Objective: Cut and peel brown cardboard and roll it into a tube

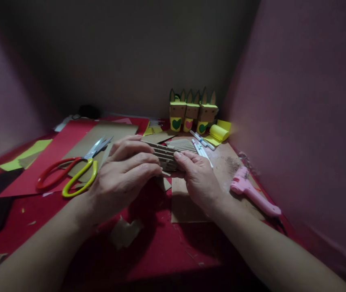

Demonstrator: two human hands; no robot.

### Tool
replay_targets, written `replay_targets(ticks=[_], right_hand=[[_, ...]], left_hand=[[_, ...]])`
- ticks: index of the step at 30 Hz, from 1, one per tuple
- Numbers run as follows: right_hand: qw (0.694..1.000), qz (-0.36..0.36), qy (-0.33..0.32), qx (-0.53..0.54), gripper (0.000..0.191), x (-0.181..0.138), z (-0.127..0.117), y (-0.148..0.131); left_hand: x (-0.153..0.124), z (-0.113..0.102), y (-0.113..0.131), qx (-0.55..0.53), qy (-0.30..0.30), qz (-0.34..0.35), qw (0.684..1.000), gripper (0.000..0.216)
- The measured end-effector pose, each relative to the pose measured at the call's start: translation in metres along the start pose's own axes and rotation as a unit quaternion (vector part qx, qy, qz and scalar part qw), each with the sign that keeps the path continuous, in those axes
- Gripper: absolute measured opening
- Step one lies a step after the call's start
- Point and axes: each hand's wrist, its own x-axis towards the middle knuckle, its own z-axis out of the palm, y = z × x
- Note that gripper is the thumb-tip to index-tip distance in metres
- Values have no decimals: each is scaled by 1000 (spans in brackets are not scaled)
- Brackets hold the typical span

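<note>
Bridging the left hand, curled half-closed over one end, and the right hand, pinching the other, one corrugated cardboard piece (layers uncertain) is running left to right above the red tabletop, three eared figures, one pair of scissors and one glue gun sitting around.

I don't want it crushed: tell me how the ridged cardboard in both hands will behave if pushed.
The ridged cardboard, a small piece, is likely light. It would probably fold along its open grooves but resist bending across them. Its exposed ridges might crush where the right hand pinches.
</note>
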Motion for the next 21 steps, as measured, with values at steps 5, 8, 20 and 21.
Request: replay_targets(ticks=[5,8,20,21], right_hand=[[1000,-16,2,15,15,0,1,0],[1000,-20,17,14,17,2,1,0],[991,-32,105,78,10,13,-14,-4],[990,-35,110,86,9,14,-15,-5]], left_hand=[[0,-1,-2,2,15,3,1000,23],[-2,-1,-5,15,14,4,1000,25],[-6,-4,-21,85,67,-79,991,11],[-7,-3,-22,76,81,-116,987,8]])
